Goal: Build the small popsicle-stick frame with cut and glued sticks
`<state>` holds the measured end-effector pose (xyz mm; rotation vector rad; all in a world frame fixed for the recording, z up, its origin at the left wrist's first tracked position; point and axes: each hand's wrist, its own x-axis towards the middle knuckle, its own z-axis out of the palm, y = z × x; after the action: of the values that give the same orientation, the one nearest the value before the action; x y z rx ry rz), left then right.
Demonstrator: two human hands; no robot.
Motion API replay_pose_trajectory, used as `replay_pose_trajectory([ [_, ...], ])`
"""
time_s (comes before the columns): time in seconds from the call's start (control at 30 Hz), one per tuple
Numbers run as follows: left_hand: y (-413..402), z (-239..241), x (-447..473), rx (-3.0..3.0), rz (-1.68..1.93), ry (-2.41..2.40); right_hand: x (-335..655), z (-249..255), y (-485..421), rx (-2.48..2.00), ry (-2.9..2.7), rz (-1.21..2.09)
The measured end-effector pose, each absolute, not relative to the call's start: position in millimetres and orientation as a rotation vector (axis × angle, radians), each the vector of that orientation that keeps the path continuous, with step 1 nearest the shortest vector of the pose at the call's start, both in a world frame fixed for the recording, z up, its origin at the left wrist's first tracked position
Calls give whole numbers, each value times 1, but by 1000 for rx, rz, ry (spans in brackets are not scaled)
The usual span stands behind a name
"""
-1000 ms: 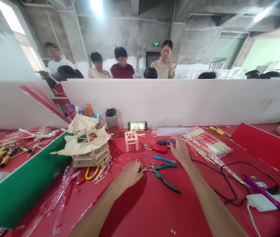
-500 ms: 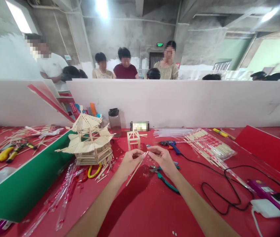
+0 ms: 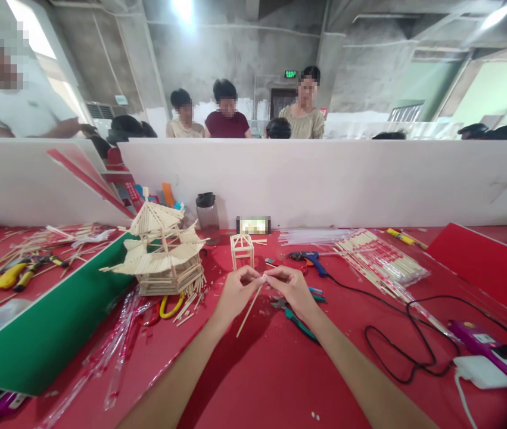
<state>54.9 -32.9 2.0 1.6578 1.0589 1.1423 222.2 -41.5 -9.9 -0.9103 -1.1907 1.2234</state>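
My left hand (image 3: 236,293) is closed in a pinch on a thin wooden stick (image 3: 248,313), which slants down toward me below the fingers. My right hand (image 3: 295,292) pinches at the stick's upper end, its fingertips meeting those of the left; what exactly lies between them is mostly hidden. Just beyond the hands stands a small open frame of sticks (image 3: 242,251). Green-handled pliers (image 3: 300,325) lie beside and partly under my right wrist. Farther left rests a stick-built pavilion model (image 3: 164,256) with two tiers of roof.
A blue glue gun (image 3: 311,260) lies right of the frame, its black cable (image 3: 432,363) looping rightward. Beyond it are bagged sticks (image 3: 378,259). A dark bottle (image 3: 208,217) stands before the white partition (image 3: 324,185). A green board (image 3: 56,328) leans at left. Several people are behind the partition.
The stick has swung to a steeper slant and my fingertips have drawn closer together. Behind the partition, the person in white has moved left and nearer.
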Motion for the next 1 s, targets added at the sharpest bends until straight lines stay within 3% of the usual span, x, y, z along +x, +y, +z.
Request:
replay_pose_trajectory([
  [0.43,-33,6,52,1718,938,1081,226,-15,-43,-984,-1232,1327],
  [0.7,-41,20,43,2070,804,1212,229,-19,-34,-998,-1203,1134],
  [1.0,-21,13,34,1517,1348,1165,243,-10,-28,-781,-762,1138],
])
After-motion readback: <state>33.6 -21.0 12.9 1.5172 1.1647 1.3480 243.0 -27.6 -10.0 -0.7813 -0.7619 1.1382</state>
